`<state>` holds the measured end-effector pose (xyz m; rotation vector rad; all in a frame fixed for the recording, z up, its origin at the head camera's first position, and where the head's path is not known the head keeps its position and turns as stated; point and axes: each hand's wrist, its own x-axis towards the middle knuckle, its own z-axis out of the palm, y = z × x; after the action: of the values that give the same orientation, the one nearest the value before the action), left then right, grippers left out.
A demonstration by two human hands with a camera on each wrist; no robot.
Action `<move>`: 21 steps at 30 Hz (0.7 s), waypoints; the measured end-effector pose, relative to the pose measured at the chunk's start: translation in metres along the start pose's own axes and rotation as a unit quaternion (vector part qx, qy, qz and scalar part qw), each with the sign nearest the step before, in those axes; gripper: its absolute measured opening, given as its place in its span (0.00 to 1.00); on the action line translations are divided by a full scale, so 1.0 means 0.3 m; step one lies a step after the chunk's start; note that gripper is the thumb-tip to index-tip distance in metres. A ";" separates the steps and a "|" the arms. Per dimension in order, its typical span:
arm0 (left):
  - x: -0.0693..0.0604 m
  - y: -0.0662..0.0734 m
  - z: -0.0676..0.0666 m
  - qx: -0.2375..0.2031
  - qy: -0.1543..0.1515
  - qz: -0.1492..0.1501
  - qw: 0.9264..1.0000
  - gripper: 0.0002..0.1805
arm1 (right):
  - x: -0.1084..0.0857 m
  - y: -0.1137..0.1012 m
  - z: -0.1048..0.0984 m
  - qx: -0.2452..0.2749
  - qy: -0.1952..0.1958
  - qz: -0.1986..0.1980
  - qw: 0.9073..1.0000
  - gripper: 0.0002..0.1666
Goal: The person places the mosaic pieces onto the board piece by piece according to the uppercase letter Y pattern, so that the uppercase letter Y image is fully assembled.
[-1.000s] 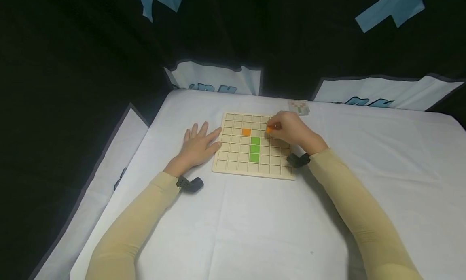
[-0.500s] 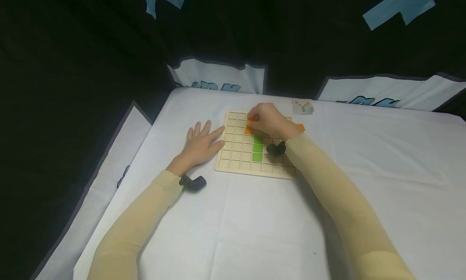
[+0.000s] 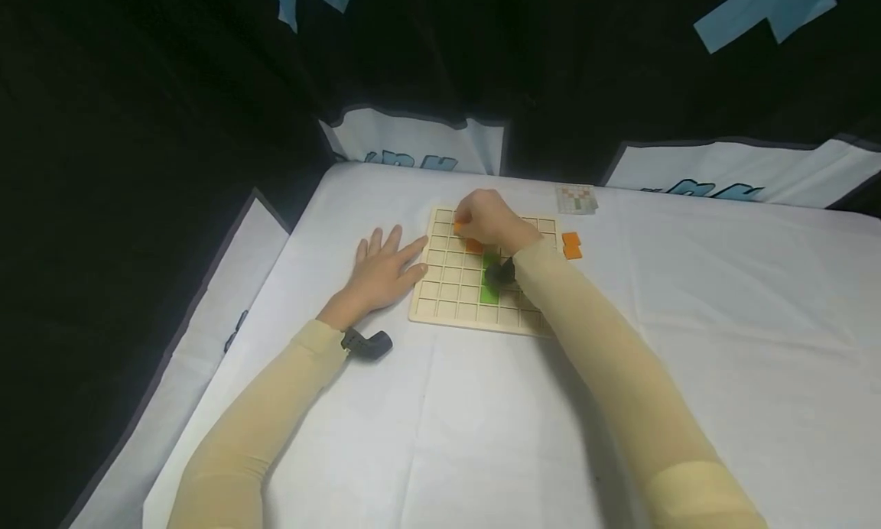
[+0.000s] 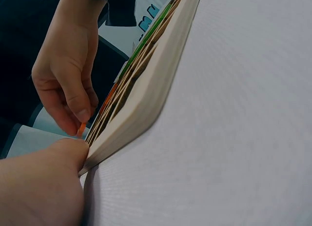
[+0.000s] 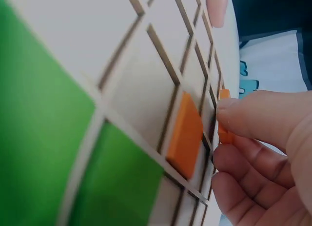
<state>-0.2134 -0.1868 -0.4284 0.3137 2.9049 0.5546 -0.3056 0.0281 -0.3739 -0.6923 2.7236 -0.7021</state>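
A pale wooden grid board (image 3: pixel 447 290) lies on the white table. My right hand (image 3: pixel 490 222) pinches an orange square tile (image 3: pixel 458 228) over the board's far left part; the right wrist view shows this tile (image 5: pixel 224 133) between thumb and fingers. Another orange tile (image 3: pixel 473 246) sits in the grid just nearer, with a column of green tiles (image 3: pixel 489 294) beside it, partly hidden by my right wrist. My left hand (image 3: pixel 381 277) rests flat with fingers spread, its thumb and index finger touching the board's left edge.
Two orange tiles (image 3: pixel 572 251) lie just right of the board. A small card with a coloured grid pattern (image 3: pixel 577 199) lies behind them near the table's far edge. Dark curtains (image 3: pixel 551 70) stand beyond the table.
My right hand has moved left across the board, from its right part to the far left, and pinches an orange tile there. Orange tiles right of the board have come into view. My left hand stays put.
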 end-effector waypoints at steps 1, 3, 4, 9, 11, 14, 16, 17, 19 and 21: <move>-0.001 0.000 -0.001 -0.001 0.000 0.001 1.000 0.34 | 0.003 -0.004 0.004 0.001 -0.003 0.005 1.000 0.12; -0.003 0.002 -0.005 -0.002 -0.001 0.003 1.000 0.34 | 0.007 -0.009 0.014 0.001 -0.006 0.014 1.000 0.11; -0.004 0.003 -0.007 -0.001 -0.001 0.003 1.000 0.34 | 0.008 -0.010 0.018 -0.001 -0.005 0.015 1.000 0.11; -0.006 0.007 -0.014 0.003 -0.003 0.002 1.000 0.34 | 0.010 -0.010 0.025 -0.005 0.003 0.016 1.000 0.11; -0.005 0.005 -0.013 0.003 -0.003 0.001 1.000 0.34 | 0.008 -0.010 0.025 -0.001 0.007 0.014 1.000 0.12; -0.006 0.004 -0.013 0.003 -0.001 0.002 1.000 0.34 | 0.004 -0.012 0.028 0.001 0.012 -0.002 1.000 0.07; -0.005 0.003 -0.011 0.003 -0.001 0.002 1.000 0.34 | 0.003 -0.013 0.032 -0.004 0.015 -0.011 1.000 0.08; -0.005 0.003 -0.010 0.004 -0.001 0.002 1.000 0.34 | 0.002 -0.013 0.033 -0.006 0.016 -0.015 1.000 0.12; -0.005 0.004 -0.008 0.003 -0.002 0.002 1.000 0.34 | 0.002 -0.013 0.036 -0.011 0.017 -0.020 1.000 0.20; -0.004 0.004 -0.006 0.002 -0.002 0.001 1.000 0.34 | 0.002 -0.012 0.039 -0.015 0.019 -0.023 0.999 0.25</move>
<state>-0.2125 -0.1867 -0.4263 0.3180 2.9035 0.5474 -0.3007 0.0205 -0.3822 -0.7569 2.7667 -0.6920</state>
